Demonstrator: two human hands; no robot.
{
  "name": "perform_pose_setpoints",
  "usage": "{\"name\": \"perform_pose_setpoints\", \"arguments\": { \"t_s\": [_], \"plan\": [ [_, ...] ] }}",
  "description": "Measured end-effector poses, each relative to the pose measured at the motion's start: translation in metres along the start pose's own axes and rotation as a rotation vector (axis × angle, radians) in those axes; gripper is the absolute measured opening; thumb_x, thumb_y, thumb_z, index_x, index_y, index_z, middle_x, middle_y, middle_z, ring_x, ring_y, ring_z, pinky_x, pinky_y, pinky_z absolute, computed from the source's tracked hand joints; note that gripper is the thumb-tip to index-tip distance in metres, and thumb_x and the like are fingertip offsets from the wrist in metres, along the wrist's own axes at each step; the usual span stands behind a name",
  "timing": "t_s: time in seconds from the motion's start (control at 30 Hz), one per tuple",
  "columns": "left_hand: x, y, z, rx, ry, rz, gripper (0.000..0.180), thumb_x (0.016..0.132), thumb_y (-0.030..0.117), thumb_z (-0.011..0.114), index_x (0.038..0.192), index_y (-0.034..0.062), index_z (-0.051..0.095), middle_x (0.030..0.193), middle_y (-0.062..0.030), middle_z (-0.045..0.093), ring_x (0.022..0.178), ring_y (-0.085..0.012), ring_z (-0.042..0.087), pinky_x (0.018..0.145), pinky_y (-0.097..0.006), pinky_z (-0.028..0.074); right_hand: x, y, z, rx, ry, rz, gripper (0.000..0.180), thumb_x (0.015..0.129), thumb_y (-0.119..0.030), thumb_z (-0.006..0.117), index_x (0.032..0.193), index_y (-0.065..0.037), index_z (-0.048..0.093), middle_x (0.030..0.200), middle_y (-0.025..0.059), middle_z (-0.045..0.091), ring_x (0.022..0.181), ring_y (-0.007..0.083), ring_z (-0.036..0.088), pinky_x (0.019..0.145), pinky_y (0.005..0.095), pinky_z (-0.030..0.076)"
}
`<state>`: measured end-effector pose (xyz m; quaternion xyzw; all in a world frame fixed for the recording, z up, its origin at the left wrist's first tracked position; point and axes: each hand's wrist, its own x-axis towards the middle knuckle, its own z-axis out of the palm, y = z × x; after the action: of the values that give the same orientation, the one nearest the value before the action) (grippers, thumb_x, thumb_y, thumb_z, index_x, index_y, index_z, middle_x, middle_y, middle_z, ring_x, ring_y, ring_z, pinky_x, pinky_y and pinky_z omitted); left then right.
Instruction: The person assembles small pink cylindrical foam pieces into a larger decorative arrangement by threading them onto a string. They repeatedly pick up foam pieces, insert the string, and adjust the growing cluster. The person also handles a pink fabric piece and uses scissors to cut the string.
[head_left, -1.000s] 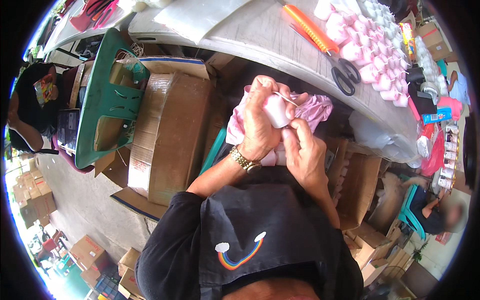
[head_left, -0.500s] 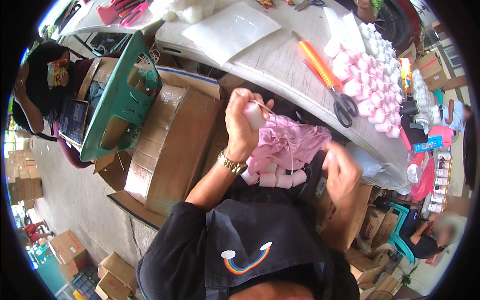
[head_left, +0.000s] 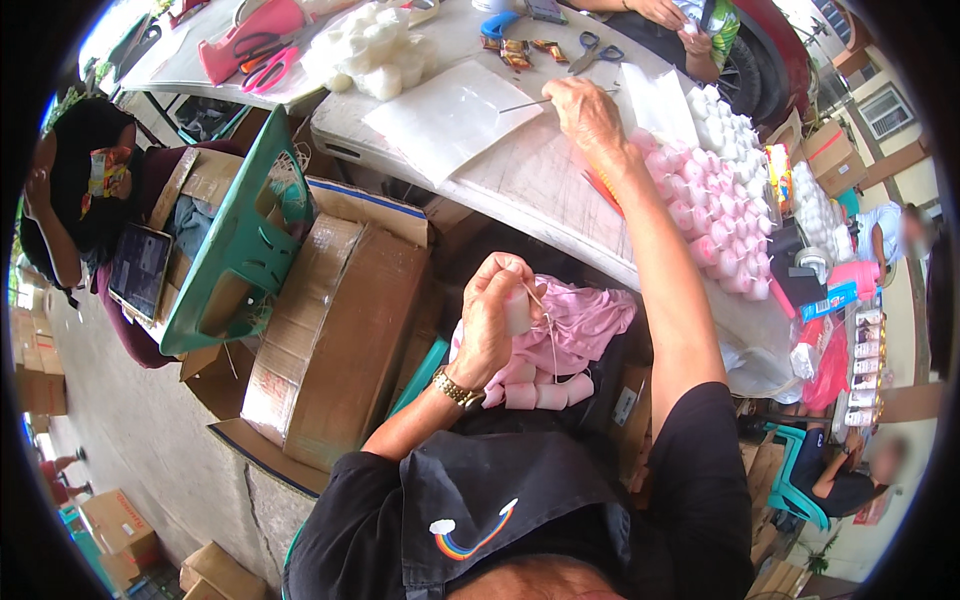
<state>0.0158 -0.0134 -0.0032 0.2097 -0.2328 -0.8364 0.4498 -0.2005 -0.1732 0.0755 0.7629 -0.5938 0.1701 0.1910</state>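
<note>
Lower centre of the frame: the person's black shirt (head_left: pixel 520 510) with a small rainbow patch fills the foreground. Just above it, in the lap, lies a pink cloth (head_left: pixel 585 325) with a row of pink cups (head_left: pixel 540 395) along its near edge.

Left hand (head_left: pixel 495 320), centre of the frame, wrist bearing a gold watch (head_left: pixel 458 390): fingers curled and pressed together around a small pale cup (head_left: pixel 517 310), held above the cloth. A thin thread (head_left: pixel 548 335) hangs from the cup down toward the cloth.

Left of the hand stands a cardboard box (head_left: pixel 340 340), shut, with a green plastic chair (head_left: pixel 235 250) tipped against it further left.

Right arm extends up the frame to the table (head_left: pixel 520 190). Right hand (head_left: pixel 590 110), upper centre: fingers drawn together, pinching a thin needle (head_left: pixel 525 103) that points left over a white sheet (head_left: pixel 450 115). The hand is well apart from the left hand and the cup.

Right of that hand, on the table, stand many pink cups in rows (head_left: pixel 715 220), with white cups (head_left: pixel 725 125) beyond them. An orange-handled tool lies partly under the forearm; its kind cannot be told.

Far edge, upper left: a pile of white cups (head_left: pixel 375 50), pink scissors (head_left: pixel 265 70) and blue scissors (head_left: pixel 590 48). Another person (head_left: pixel 80 190) sits at the left edge with a tablet (head_left: pixel 140 270).
</note>
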Motion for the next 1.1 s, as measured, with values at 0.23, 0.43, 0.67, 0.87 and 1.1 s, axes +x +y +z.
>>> {"name": "perform_pose_setpoints", "arguments": {
  "t_s": [0.23, 0.43, 0.67, 0.87, 1.1],
  "plan": [
    [0.000, 0.010, 0.004, 0.215, 0.016, 0.061, 0.022, 0.092, 0.020, 0.063, 0.100, -0.0008, 0.066, 0.074, -0.0056, 0.062, 0.064, -0.0115, 0.056, 0.063, -0.025, 0.045, -0.066, -0.065, -0.066, 0.449, 0.085, 0.082, 0.017, 0.090, -0.007, 0.057, 0.105, -0.003, 0.064, 0.096, 0.0121, 0.068, 0.082, 0.0290, 0.066, 0.074, 0.0341, 0.053],
    [-0.002, 0.010, 0.017, 0.188, 0.032, 0.204, 0.020, 0.088, 0.017, 0.069, 0.097, 0.0001, 0.072, 0.098, -0.0031, 0.057, 0.069, -0.0110, 0.056, 0.063, -0.025, 0.045, -0.147, -0.148, -0.097, 1.005, 0.026, 0.518, 0.023, 0.091, 0.000, 0.060, 0.114, 0.001, 0.060, 0.090, 0.0067, 0.068, 0.082, 0.0095, 0.064, 0.074, 0.0247, 0.053],
    [-0.010, 0.008, 0.026, -0.267, -0.111, -0.132, 0.026, 0.090, 0.020, 0.067, 0.107, 0.0012, 0.066, 0.097, -0.0052, 0.059, 0.080, -0.0162, 0.059, 0.075, -0.030, 0.047, -0.179, -0.155, -0.111, 0.966, 0.225, 0.677, 0.022, 0.090, 0.005, 0.061, 0.111, 0.002, 0.063, 0.093, 0.0053, 0.067, 0.079, 0.0059, 0.060, 0.071, 0.0210, 0.050],
    [0.000, 0.001, 0.023, -0.773, -0.269, -0.325, 0.032, 0.096, 0.023, 0.056, 0.116, -0.0013, 0.058, 0.115, -0.0183, 0.058, 0.118, -0.0293, 0.052, 0.105, -0.045, 0.041, -0.192, -0.161, -0.120, 0.603, 0.330, 0.405, 0.013, 0.081, 0.007, 0.067, 0.093, 0.002, 0.062, 0.084, 0.0099, 0.063, 0.075, 0.0173, 0.062, 0.064, 0.0283, 0.049],
    [-0.004, -0.005, 0.028, -0.904, -0.334, -0.424, 0.028, 0.097, 0.023, 0.054, 0.116, 0.0021, 0.059, 0.121, -0.0197, 0.056, 0.122, -0.0304, 0.050, 0.114, -0.049, 0.031, -0.191, -0.159, -0.113, 0.302, 0.446, 0.305, 0.017, 0.075, 0.006, 0.070, 0.088, -0.002, 0.062, 0.079, 0.0093, 0.060, 0.069, 0.0254, 0.061, 0.059, 0.0348, 0.049]
  ]
}}
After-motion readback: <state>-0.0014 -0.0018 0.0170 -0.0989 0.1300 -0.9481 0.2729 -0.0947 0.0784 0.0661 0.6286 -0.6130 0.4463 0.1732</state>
